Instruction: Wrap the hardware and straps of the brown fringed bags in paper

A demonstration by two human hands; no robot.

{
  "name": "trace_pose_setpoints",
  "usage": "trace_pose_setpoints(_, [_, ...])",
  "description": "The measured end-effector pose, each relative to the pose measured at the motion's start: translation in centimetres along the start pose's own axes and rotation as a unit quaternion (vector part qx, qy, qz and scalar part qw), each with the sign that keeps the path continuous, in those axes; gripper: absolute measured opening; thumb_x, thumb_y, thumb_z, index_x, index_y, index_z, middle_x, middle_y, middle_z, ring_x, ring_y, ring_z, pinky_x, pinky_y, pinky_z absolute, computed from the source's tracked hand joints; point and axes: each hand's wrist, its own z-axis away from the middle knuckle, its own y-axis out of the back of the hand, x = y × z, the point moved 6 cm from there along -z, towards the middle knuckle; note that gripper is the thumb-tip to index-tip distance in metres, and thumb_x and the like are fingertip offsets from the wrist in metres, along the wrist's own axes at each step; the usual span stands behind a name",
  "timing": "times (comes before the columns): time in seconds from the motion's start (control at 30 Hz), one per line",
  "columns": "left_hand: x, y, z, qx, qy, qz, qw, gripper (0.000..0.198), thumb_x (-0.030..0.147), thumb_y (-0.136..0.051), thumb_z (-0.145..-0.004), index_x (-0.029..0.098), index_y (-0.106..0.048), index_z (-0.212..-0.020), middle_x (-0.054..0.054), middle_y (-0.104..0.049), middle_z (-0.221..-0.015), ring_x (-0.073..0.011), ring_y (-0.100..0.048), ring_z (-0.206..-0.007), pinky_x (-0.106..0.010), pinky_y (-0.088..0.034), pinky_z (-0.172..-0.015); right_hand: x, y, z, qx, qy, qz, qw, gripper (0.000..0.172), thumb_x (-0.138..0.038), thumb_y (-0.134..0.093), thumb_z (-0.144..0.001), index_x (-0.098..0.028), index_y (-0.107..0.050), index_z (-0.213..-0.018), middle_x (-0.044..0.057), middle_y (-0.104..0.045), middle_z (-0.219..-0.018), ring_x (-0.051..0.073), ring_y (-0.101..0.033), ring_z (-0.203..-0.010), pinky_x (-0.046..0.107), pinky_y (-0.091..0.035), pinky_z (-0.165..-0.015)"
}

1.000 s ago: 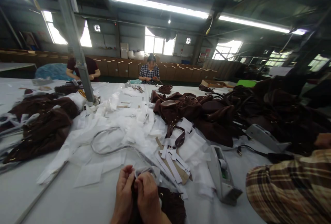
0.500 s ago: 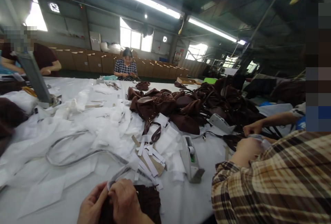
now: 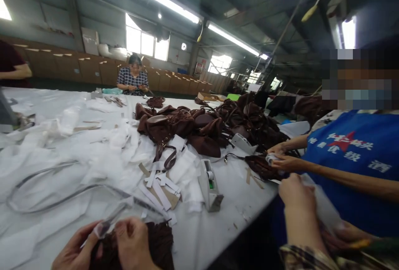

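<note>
At the lower left, a dark brown gathered bag lies close to me on the table, partly covered by my hands. My left hand pinches a bag strap wrapped in thin whitish film, just above the bag. Beside it, my right hand is closed with thumb and fingers together near the wrapped strap; what lies in its pinch is hidden. From there the strap runs up in a long loop across white sheets.
A tape dispenser stands right of some paper and card strips. Brown bags are heaped beyond. At right, a co-worker in a blue apron handles a bag; another person's plaid-sleeved arm reaches in with a translucent sheet.
The view has swung right, bringing the blue-aproned co-worker into sight. The plaid-sleeved person has shifted toward the lower right. My hands stay at the strap, my right now slightly apart from my left.
</note>
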Motion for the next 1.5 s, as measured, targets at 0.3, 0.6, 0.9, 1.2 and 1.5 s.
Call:
trace_pose_setpoints(0.3, [2.5, -2.6, 0.5, -0.068, -0.115, -0.137, 0.982, 0.035, 0.051, -0.054, -0.083, 0.016, -0.06, -0.086, 0.006, -0.051, -0.048, -0.0119, -0.044, -0.044, -0.023, -0.036, -0.046, -3.1, 0.9, -3.3, -0.056, -0.096, -0.208, 0.972, 0.042, -0.055, -0.069, -0.071, -0.015, -0.058, -0.066, -0.003, -0.053, -0.056, 0.009, -0.042, -0.048, 0.022, -0.032, -0.048])
trace_pose_setpoints(0.6, [2.7, -1.6, -1.5, -0.048, -0.142, -0.147, 0.978, 0.03, 0.05, -0.047, -0.086, 0.02, -0.052, -0.089, 0.004, -0.055, -0.057, -0.0154, -0.052, -0.051, -0.025, -0.042, -0.052, -5.1, -1.2, -4.9, -0.17, -0.063, -0.187, 0.965, 0.028, -0.043, -0.073, -0.07, -0.016, -0.068, -0.077, -0.003, -0.062, -0.065, 0.011, -0.05, -0.058, 0.022, -0.037, -0.054])
trace_pose_setpoints(0.9, [1.9, -0.3, -0.5, -0.027, -0.17, -0.227, 0.958, 0.025, 0.047, -0.05, -0.083, 0.023, -0.054, -0.087, 0.003, -0.06, -0.061, -0.0169, -0.055, -0.05, -0.026, -0.042, -0.051, -2.5, -2.4, -2.6, -0.118, -0.068, -0.223, 0.965, 0.037, -0.03, -0.069, -0.071, -0.019, -0.061, -0.105, -0.002, -0.067, -0.077, 0.014, -0.06, -0.068, 0.023, -0.044, -0.061])
trace_pose_setpoints(1.2, [1.1, -1.0, 0.2, -0.027, -0.181, -0.244, 0.952, 0.025, 0.047, -0.049, -0.084, 0.022, -0.053, -0.084, 0.004, -0.057, -0.053, -0.0168, -0.052, -0.046, -0.025, -0.04, -0.046, -1.4, -2.4, -1.4, -0.114, -0.088, -0.291, 0.946, 0.019, -0.029, -0.07, -0.069, -0.016, -0.063, -0.081, -0.001, -0.066, -0.074, 0.016, -0.06, -0.072, 0.027, -0.046, -0.071])
trace_pose_setpoints(1.5, [0.9, -0.9, 0.1, -0.037, -0.148, -0.191, 0.97, 0.026, 0.049, -0.054, -0.08, 0.023, -0.053, -0.082, 0.004, -0.059, -0.054, -0.0161, -0.051, -0.046, -0.023, -0.038, -0.043, -2.3, -2.5, -1.4, -0.126, -0.073, -0.3, 0.943, 0.018, -0.028, -0.067, -0.073, -0.017, -0.065, -0.086, 0.002, -0.07, -0.079, 0.018, -0.063, -0.075, 0.03, -0.047, -0.075])
